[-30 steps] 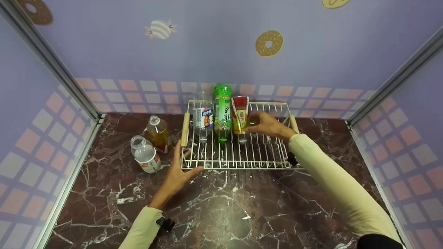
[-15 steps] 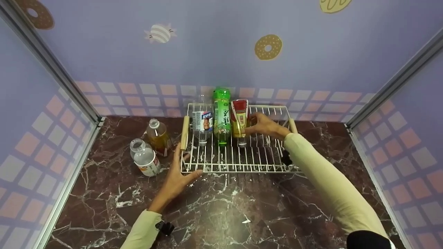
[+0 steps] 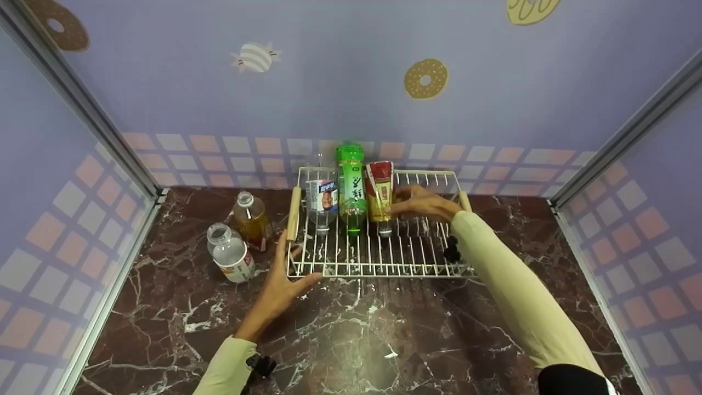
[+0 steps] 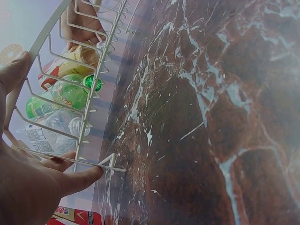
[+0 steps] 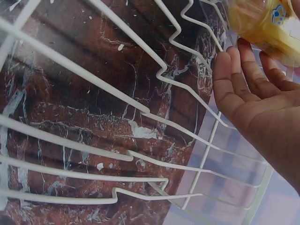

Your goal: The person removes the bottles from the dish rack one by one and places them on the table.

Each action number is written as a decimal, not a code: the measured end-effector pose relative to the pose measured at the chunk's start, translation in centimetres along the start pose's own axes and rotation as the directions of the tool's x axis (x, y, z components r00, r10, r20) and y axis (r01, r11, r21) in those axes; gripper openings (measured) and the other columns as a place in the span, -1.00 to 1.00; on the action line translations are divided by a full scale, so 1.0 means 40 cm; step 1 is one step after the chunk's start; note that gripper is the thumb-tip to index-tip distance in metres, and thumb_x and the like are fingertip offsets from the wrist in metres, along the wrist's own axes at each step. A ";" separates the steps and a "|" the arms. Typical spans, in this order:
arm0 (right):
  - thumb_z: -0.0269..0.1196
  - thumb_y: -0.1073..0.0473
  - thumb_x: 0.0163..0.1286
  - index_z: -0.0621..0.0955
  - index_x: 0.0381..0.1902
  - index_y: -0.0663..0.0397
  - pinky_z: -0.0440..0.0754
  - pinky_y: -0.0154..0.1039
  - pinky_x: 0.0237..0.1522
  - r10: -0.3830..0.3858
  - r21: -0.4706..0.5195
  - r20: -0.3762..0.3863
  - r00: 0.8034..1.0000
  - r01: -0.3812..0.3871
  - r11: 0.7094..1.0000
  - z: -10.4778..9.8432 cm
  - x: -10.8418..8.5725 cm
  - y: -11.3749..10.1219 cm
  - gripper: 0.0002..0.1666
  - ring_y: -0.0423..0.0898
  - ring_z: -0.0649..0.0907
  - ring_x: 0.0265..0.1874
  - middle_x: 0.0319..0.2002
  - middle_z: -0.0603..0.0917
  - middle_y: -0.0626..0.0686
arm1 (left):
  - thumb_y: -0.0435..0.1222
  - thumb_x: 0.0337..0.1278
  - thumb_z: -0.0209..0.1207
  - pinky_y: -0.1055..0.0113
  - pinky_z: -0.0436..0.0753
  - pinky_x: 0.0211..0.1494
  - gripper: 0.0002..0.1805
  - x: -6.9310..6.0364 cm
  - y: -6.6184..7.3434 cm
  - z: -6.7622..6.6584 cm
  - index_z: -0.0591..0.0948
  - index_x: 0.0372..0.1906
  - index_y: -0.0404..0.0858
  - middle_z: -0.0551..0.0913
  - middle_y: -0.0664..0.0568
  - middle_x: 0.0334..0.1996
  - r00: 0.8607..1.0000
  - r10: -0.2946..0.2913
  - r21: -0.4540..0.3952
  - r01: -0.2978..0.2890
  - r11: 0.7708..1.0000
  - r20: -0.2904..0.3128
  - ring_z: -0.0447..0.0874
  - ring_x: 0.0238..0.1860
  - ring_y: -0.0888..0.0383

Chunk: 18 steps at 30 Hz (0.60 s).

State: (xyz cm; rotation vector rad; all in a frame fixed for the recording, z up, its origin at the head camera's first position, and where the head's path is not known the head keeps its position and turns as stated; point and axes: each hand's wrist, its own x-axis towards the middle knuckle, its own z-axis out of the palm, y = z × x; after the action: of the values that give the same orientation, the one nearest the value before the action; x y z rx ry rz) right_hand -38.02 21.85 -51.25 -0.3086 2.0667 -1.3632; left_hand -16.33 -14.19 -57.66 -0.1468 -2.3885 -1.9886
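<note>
A white wire rack (image 3: 378, 270) with wooden side handles stands on the marbled surface. My left hand (image 3: 282, 282) grips its front left corner, thumb along the front; the left wrist view shows fingers around the wire frame. Inside, my right hand (image 3: 419, 202) holds a plastic bottle (image 3: 379, 192) of yellow liquid with a red and yellow label, thumb on the near side. Left of it lie a green bottle (image 3: 351, 186) and a clear bottle (image 3: 323, 200) with a portrait label. All these bottles' necks point forward. In the right wrist view, curled fingers (image 5: 248, 79) meet the yellow bottle (image 5: 267, 28).
Left of the rack stand two uncapped bottles: one with amber liquid (image 3: 253, 219), and a clear one (image 3: 230, 255) with a white label. Purple patterned walls (image 3: 329, 82) close in the back and both sides.
The whole head view has shifted slightly downward. The label on the bottle in my right hand has turned a little. My left hand keeps its place on the rack corner.
</note>
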 end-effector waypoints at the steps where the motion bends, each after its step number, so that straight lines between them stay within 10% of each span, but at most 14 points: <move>1: 0.53 0.09 0.46 0.19 0.67 0.42 0.59 0.26 0.48 0.006 0.012 -0.001 1.000 -0.006 1.000 0.000 0.001 0.001 0.09 0.18 0.69 0.15 0.41 0.51 0.37 | -0.25 0.21 0.61 -0.46 0.41 0.54 0.41 -0.001 0.001 0.000 -0.22 0.84 -0.09 -0.16 -0.38 0.78 1.000 0.000 -0.002 0.000 1.000 -0.002 0.18 0.69 -0.34; 18: 0.51 0.15 0.47 0.32 0.56 0.40 0.62 0.28 0.43 -0.019 0.083 -0.063 0.998 0.025 0.996 0.015 0.012 0.003 -0.09 0.07 0.72 0.01 0.30 0.59 0.32 | -0.18 0.20 0.62 -0.53 0.27 0.58 0.43 0.000 -0.007 -0.001 -0.23 0.84 -0.05 -0.17 -0.34 0.79 1.000 -0.004 0.014 0.004 1.000 0.003 0.20 0.69 -0.33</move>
State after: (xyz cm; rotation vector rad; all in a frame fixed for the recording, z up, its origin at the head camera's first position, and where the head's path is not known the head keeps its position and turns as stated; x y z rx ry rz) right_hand -37.99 21.21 -51.68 -0.2570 2.0552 -1.4851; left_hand -16.34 -14.27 -57.92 -0.1442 -2.4063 -1.9737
